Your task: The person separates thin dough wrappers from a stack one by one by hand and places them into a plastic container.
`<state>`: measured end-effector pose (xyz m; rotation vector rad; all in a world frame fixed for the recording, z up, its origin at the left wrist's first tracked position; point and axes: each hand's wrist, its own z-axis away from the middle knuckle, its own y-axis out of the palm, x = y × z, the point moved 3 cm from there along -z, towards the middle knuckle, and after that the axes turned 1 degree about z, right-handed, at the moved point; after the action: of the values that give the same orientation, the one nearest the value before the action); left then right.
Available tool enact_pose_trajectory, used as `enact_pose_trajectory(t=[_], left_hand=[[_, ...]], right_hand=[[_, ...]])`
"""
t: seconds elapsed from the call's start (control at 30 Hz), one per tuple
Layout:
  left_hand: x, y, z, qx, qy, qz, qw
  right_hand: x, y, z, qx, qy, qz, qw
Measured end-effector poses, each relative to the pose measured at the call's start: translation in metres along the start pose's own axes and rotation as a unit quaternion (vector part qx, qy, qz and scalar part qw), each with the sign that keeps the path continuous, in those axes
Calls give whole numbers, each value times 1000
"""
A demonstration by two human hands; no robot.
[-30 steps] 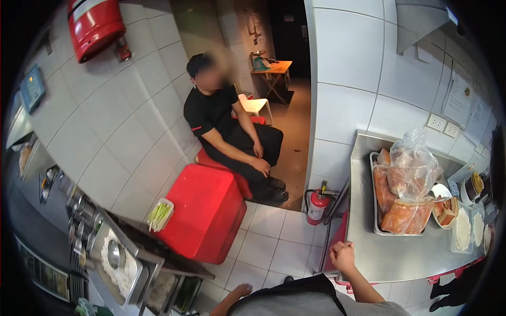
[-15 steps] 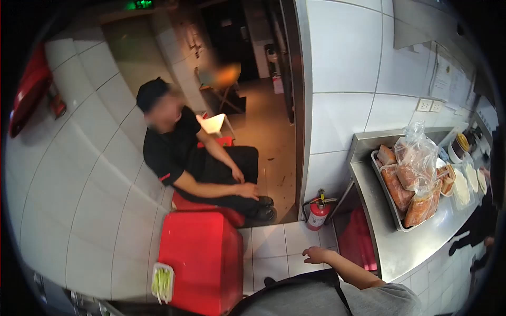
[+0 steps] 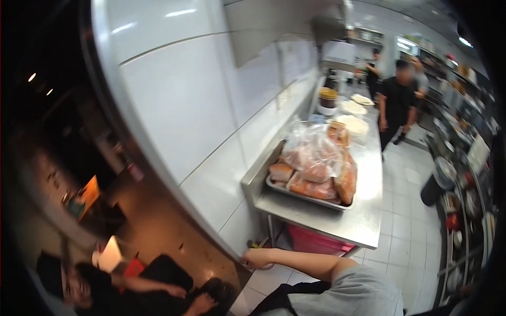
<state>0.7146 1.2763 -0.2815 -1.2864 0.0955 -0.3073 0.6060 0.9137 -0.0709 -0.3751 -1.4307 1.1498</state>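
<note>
My right hand (image 3: pixel 256 258) reaches out to the left at the bottom centre, below a grey sleeve. Its fingers are loosely curled and somewhat blurred, with no object visible in them. Behind it, part of the fire extinguisher (image 3: pixel 258 244) shows at the foot of the wall; I cannot tell whether they touch. My left hand is out of view. Above and to the right of my hand stands a steel table (image 3: pixel 337 224). On it a metal tray (image 3: pixel 311 198) is piled with packs of orange-pink meat (image 3: pixel 316 190) and a clear plastic bag (image 3: pixel 311 150).
Farther along the table are a yellow-lidded container (image 3: pixel 328 95) and several pale flat rounds (image 3: pixel 352 125). A red bin (image 3: pixel 311 239) is underneath. A seated person (image 3: pixel 142 282) is at lower left. Another person (image 3: pixel 396 100) stands in the aisle, beside shelving (image 3: pixel 464 221).
My view has swung right, bringing the kitchen aisle into sight and moving the seated person to the lower left. My right hand now appears in front of the fire extinguisher, its fingers more curled.
</note>
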Motion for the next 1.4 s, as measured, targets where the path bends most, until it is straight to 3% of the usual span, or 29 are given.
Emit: enact_pose_trajectory(t=[0.07,0.13,0.17,0.2,0.27,0.6,0.73,0.83,0.87,0.9,0.93,1.0,1.07,1.13,1.23,1.3,1.4], left_hand=[[11,52,2,86,-156,182,967],[29,56,-23,91,-351,373,854],[41,50,-41,82,-374,404,831],[56,45,-59,72,-379,420,821],[81,30,-90,51,-369,456,808],[149,-53,-171,29,-200,514,834],[136,-64,-191,51,-155,531,832],[110,-70,-205,77,-134,540,827],[101,-72,-210,86,-128,542,826],[89,-72,-216,97,-122,544,825],[76,-73,-224,106,-116,544,824],[47,-76,-241,125,-109,546,821],[9,-78,-264,142,-101,546,819],[-31,-83,-289,156,-93,548,817],[-89,-97,-330,173,-64,543,819],[-123,-126,-366,186,-24,558,808],[-173,-219,-428,226,34,636,737]], right_hand=[[21,-55,-21,-169,-17,-25,985],[39,-95,-44,-265,-36,-62,961],[35,-104,-64,-284,-64,-81,953],[37,-111,-80,-330,-58,-87,938],[45,-130,-87,-318,88,-73,941],[49,-110,-97,-417,200,-99,881],[33,-60,-105,-426,169,-59,887],[-5,46,-93,-242,181,-108,947],[-14,82,-76,-106,237,-128,957],[-17,119,-40,-118,230,-130,957],[-16,144,3,-71,288,-145,944],[-42,243,97,-105,410,-155,893],[-55,322,192,-21,525,-182,831],[-21,331,286,-18,587,-231,776],[-17,373,386,-131,633,-226,729],[-11,359,442,-212,646,-234,695],[-14,300,491,-308,589,-300,684]])
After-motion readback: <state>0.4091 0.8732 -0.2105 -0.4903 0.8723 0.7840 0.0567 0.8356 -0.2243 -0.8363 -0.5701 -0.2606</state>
